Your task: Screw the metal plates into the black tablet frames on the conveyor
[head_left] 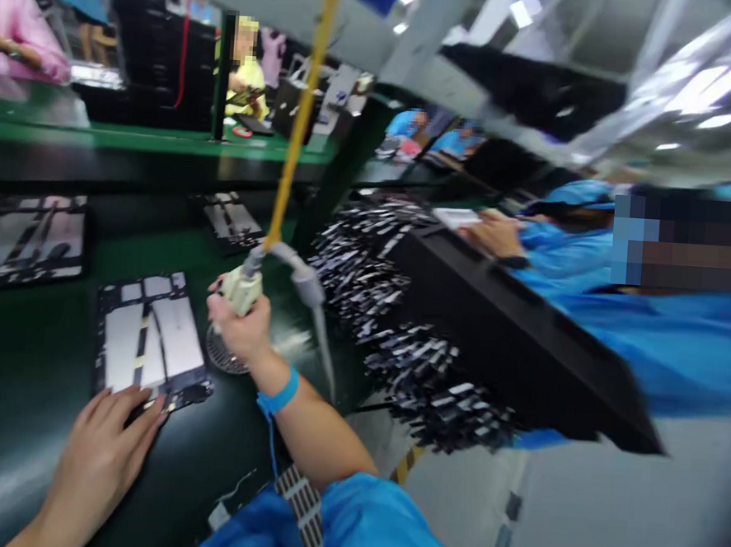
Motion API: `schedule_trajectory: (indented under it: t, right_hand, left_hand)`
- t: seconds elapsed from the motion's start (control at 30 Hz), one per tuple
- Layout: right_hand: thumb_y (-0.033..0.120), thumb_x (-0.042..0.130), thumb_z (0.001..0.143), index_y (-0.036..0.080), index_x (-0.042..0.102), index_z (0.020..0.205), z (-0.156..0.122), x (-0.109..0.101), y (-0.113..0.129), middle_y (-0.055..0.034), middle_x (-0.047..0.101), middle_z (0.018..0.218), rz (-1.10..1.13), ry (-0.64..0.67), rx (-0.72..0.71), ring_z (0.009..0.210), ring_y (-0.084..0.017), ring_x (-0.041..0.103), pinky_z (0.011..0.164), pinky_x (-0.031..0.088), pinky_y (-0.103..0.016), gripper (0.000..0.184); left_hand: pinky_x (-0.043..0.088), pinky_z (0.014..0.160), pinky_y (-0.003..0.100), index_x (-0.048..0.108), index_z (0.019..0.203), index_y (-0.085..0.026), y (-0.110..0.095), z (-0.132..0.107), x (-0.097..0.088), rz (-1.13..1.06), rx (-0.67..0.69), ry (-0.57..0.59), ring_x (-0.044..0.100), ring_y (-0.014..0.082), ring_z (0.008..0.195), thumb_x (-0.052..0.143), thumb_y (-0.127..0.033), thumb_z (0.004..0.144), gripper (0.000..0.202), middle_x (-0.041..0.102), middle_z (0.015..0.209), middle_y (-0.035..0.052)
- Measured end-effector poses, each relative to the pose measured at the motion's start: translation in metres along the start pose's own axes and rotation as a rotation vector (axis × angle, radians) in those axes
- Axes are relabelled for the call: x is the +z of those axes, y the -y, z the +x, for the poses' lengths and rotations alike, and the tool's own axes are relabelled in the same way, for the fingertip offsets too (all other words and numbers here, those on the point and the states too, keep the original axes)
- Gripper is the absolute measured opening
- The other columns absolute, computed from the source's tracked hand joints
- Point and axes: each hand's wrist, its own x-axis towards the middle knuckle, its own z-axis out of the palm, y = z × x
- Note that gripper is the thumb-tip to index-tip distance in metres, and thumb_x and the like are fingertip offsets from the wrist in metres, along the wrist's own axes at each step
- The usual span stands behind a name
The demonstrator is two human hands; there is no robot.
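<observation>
An opened tablet [179,336] with silver battery panels, a dark ribbon strip and a circuit board lies on the dark green bench. My left hand [108,439] is at its lower edge, fingers and thumb bent together on it; what the fingertips cover is hidden. Above and right of the tablet, my right hand [244,328] is closed around a cream-coloured handheld tool [242,289]. That tool hangs from a yellow strap [300,129], and a grey cable [308,285] runs off it. Below my right hand a round, slotted grille [228,354] partly shows; I cannot tell whether it belongs to the tool.
More opened tablets [33,237] [232,220] lie farther back on the bench. At right, a black tray [523,333] stands beside a dense heap of black-and-silver strips [421,376]. A co-worker in a blue sleeve [615,338] is close by on the right.
</observation>
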Motion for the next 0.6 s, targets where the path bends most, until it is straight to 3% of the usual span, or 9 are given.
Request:
schedule_trajectory:
  t: [0.1, 0.2, 0.6]
  right_hand:
    - [0.041, 0.077, 0.080, 0.021, 0.066, 0.099, 0.003, -0.003, 0.001, -0.0030, 0.074, 0.090, 0.026, -0.077, -0.021, 0.067, -0.014, 0.066, 0.067, 0.059, -0.030, 0.029]
    - [0.038, 0.077, 0.082, 0.022, 0.065, 0.102, 0.006, -0.005, 0.001, -0.0015, 0.073, 0.090, 0.043, -0.103, -0.055, 0.057, -0.011, 0.062, 0.056, 0.055, -0.028, 0.029]
    - [0.037, 0.074, 0.086, 0.023, 0.063, 0.106, 0.010, -0.008, -0.007, -0.0008, 0.070, 0.090, -0.010, -0.132, -0.109, 0.052, -0.009, 0.060, 0.051, 0.053, -0.027, 0.027]
  left_hand:
    - [0.017, 0.125, 0.068, 0.081, 0.112, -0.041, -0.012, 0.010, -0.008, -0.055, -0.053, 0.079, 0.064, 0.0360, 0.118, 0.072, -0.031, 0.089, 0.026, 0.076, 0.113, 0.0089]
    - [0.006, 0.123, 0.074, 0.081, 0.109, -0.039, -0.018, 0.015, -0.012, -0.086, -0.116, 0.069, 0.058, 0.0375, 0.129, 0.073, -0.025, 0.089, 0.025, 0.074, 0.113, 0.0083]
    - [0.026, 0.119, 0.075, 0.078, 0.115, -0.034, -0.031, 0.016, -0.012, 0.069, -0.010, 0.070, 0.059, 0.0364, 0.131, 0.066, -0.022, 0.096, 0.026, 0.073, 0.121, 0.0082]
